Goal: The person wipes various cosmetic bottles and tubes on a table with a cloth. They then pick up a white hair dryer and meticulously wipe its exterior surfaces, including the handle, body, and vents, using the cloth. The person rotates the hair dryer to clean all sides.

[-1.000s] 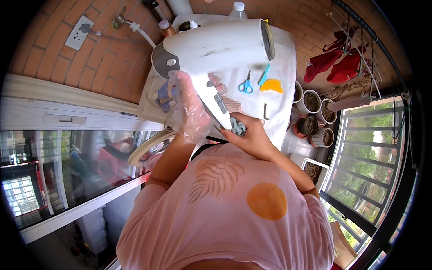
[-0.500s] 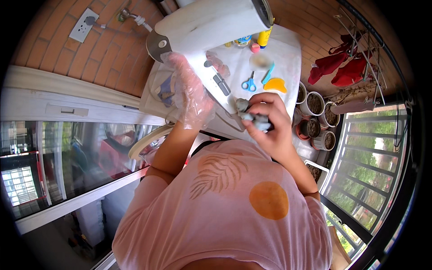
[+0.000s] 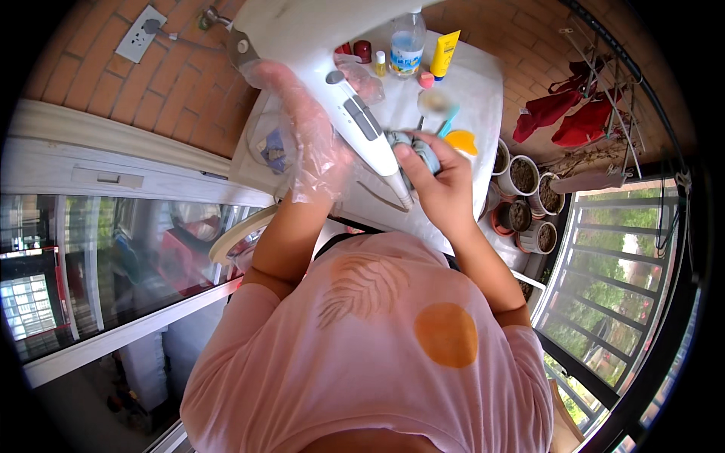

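A white hair dryer (image 3: 302, 26) with grey buttons on its handle (image 3: 368, 124) is held above a white table (image 3: 476, 87). My left hand (image 3: 306, 132), in a clear plastic glove, grips the dryer where the handle meets the body. My right hand (image 3: 440, 180) is bare. It closes around a small grey-blue object (image 3: 418, 147) pressed against the lower end of the handle. What that object is cannot be made out. Both forearms reach up from my pink shirt.
On the table stand a water bottle (image 3: 408, 41), a yellow tube (image 3: 445, 53), a small red jar (image 3: 364, 51), an orange item (image 3: 462, 141) and a blue-handled tool (image 3: 450, 121). Plant pots (image 3: 521, 175) sit to the right, below red clothes (image 3: 574, 121) on a rack. A wall socket (image 3: 140, 34) is on the brick wall.
The dryer has risen toward the top of the picture, and bottles at the table's far end have come into view. My right hand has moved from the handle's base onto the grey-blue object.
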`<state>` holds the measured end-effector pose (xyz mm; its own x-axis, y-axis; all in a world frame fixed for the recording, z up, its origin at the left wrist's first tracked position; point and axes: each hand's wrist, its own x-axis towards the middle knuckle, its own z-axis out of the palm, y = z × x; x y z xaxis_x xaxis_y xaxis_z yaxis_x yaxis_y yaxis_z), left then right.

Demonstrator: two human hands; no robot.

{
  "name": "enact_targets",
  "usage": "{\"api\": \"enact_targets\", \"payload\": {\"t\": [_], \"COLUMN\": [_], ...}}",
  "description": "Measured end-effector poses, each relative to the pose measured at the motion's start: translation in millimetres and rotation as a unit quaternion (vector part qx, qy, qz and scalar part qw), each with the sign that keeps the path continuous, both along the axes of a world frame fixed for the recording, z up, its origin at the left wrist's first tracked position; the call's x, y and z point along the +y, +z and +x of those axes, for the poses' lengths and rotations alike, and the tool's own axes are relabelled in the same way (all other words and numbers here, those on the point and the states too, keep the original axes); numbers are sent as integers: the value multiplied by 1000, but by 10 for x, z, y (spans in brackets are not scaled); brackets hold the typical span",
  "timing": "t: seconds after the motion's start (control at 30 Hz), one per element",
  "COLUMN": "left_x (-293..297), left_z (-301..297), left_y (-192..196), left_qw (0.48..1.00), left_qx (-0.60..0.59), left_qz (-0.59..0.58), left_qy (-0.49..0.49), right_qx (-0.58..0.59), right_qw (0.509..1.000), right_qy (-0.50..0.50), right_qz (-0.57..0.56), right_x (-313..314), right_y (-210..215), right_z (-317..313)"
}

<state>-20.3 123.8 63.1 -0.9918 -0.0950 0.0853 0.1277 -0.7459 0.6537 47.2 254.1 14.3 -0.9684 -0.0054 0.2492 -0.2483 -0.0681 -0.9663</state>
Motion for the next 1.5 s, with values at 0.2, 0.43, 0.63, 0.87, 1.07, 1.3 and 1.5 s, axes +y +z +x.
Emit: {"api": "enact_targets", "payload": {"t": [0.2,0.43,0.63,0.87,1.07,1.3,1.5], "left_x": [26,8,121,329,445,681,709], "left_z": [-89,-187,-116,-96,-176,-27,-84], "left_y": [42,-5,26,-63,-291,-187,-382], "left_qw": [997,997,996,999,979,983,904], "left_qx": [25,45,-3,8,62,12,59], "left_qz": [55,58,0,32,104,78,196], "left_qy": [-37,-29,88,8,-161,-167,-375], "right_qx": [-360,-229,233,133,-187,180,243], "right_qw": [848,943,932,979,959,970,961], "right_qy": [211,82,-82,-126,62,-128,-77], "right_qz": [-326,-226,265,87,-202,104,110], "right_x": [92,181,200,150,444,671,516], "right_y": [90,-48,75,-113,76,13,-11], "right_z": [-52,29,145,222,282,222,340]}}
